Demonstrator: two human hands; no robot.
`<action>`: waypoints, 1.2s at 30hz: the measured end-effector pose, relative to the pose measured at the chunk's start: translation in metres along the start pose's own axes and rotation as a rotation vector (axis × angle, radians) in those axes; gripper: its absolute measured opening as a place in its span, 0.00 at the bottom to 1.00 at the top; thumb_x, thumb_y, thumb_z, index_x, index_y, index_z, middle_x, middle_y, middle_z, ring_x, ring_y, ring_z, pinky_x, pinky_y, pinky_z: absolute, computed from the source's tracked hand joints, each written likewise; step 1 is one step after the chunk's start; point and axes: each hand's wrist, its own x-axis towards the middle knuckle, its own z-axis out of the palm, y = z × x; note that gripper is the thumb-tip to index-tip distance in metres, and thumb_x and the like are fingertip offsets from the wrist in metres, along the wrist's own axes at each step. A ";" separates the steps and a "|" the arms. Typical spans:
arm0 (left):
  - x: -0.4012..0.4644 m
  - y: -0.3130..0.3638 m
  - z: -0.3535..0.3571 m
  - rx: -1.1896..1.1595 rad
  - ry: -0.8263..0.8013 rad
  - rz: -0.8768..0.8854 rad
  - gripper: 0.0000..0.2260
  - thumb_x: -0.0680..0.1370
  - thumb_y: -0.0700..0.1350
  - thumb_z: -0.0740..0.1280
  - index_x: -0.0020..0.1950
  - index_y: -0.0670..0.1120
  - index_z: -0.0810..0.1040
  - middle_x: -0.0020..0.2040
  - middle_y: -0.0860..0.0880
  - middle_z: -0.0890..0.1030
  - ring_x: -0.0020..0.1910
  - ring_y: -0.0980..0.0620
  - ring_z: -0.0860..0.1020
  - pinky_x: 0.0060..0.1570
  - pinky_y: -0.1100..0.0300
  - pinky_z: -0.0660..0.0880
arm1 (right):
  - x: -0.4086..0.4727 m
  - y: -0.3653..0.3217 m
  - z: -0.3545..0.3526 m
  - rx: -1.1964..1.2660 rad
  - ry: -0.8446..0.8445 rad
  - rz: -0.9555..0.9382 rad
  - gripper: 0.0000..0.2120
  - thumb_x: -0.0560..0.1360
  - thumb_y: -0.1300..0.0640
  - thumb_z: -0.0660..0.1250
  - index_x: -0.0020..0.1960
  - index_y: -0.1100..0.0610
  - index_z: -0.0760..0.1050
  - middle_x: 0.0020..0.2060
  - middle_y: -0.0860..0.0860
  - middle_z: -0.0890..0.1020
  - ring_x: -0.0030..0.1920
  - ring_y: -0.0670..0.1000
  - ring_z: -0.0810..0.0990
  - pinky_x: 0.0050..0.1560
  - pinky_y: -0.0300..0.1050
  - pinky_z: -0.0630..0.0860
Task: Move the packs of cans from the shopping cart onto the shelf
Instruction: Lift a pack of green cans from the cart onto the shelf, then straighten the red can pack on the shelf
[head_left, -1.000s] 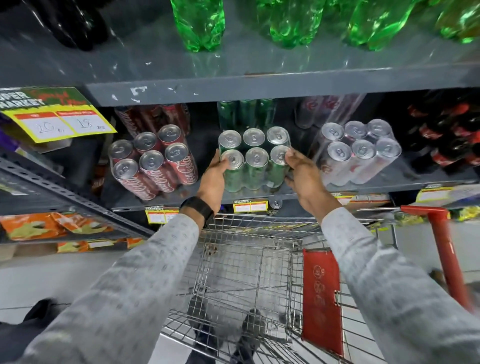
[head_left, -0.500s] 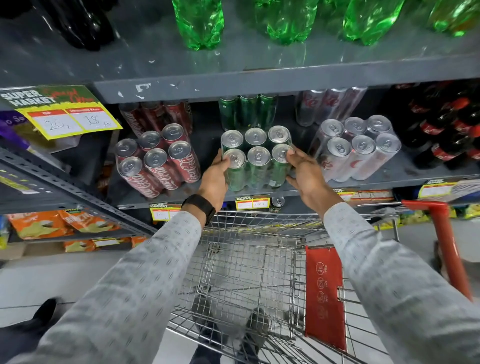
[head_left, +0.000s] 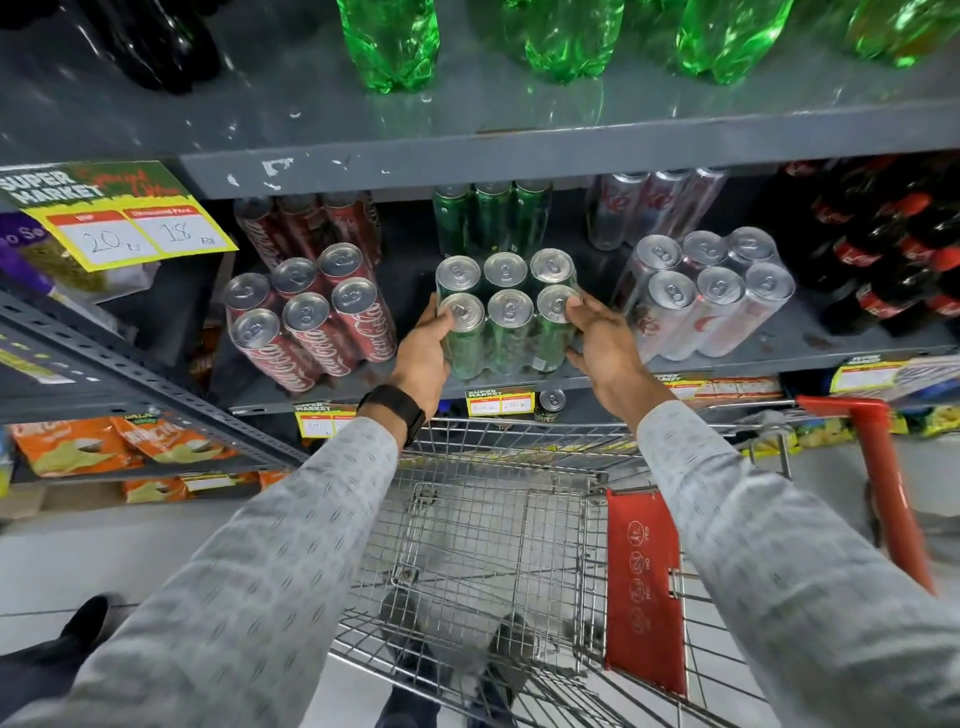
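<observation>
A shrink-wrapped pack of green cans (head_left: 506, 317) stands on the grey shelf (head_left: 727, 364), between a pack of red cola cans (head_left: 311, 319) and a pack of silver cans (head_left: 711, 299). My left hand (head_left: 423, 353) presses its left side and my right hand (head_left: 597, 340) holds its right side, fingers over a front can top. Below my arms, the wire shopping cart (head_left: 498, 525) has no packs in its basket.
More cans stand behind each pack. Green bottles (head_left: 389, 41) fill the shelf above and dark cola bottles (head_left: 893, 249) stand at right. The cart's red handle (head_left: 878, 467) is at right, a red flap (head_left: 644, 587) inside. Snack bags (head_left: 104, 441) lie lower left. A loose can (head_left: 551, 402) sits under the shelf edge.
The green pack has slid a little deeper onto the shelf with both hands still on it. My right-hand fingers have spread wider over the front can.
</observation>
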 end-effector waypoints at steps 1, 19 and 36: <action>0.000 0.000 0.000 0.002 0.000 0.002 0.21 0.85 0.44 0.58 0.79 0.51 0.69 0.75 0.48 0.76 0.63 0.54 0.77 0.50 0.63 0.77 | 0.000 0.001 0.000 0.005 0.003 0.001 0.20 0.83 0.51 0.65 0.74 0.48 0.75 0.57 0.41 0.86 0.62 0.46 0.81 0.52 0.42 0.76; 0.000 0.004 -0.017 0.074 0.080 0.046 0.26 0.82 0.48 0.65 0.80 0.50 0.66 0.79 0.53 0.70 0.79 0.53 0.68 0.82 0.50 0.60 | -0.019 -0.005 0.012 -0.044 0.116 -0.129 0.30 0.82 0.44 0.64 0.81 0.53 0.65 0.78 0.50 0.73 0.75 0.47 0.71 0.79 0.47 0.63; -0.011 0.052 -0.205 0.161 0.425 0.219 0.23 0.83 0.54 0.62 0.77 0.46 0.72 0.68 0.50 0.79 0.72 0.48 0.75 0.69 0.56 0.71 | -0.060 0.004 0.232 -0.555 -0.105 -0.484 0.30 0.83 0.46 0.61 0.83 0.54 0.60 0.76 0.59 0.74 0.74 0.54 0.74 0.75 0.42 0.65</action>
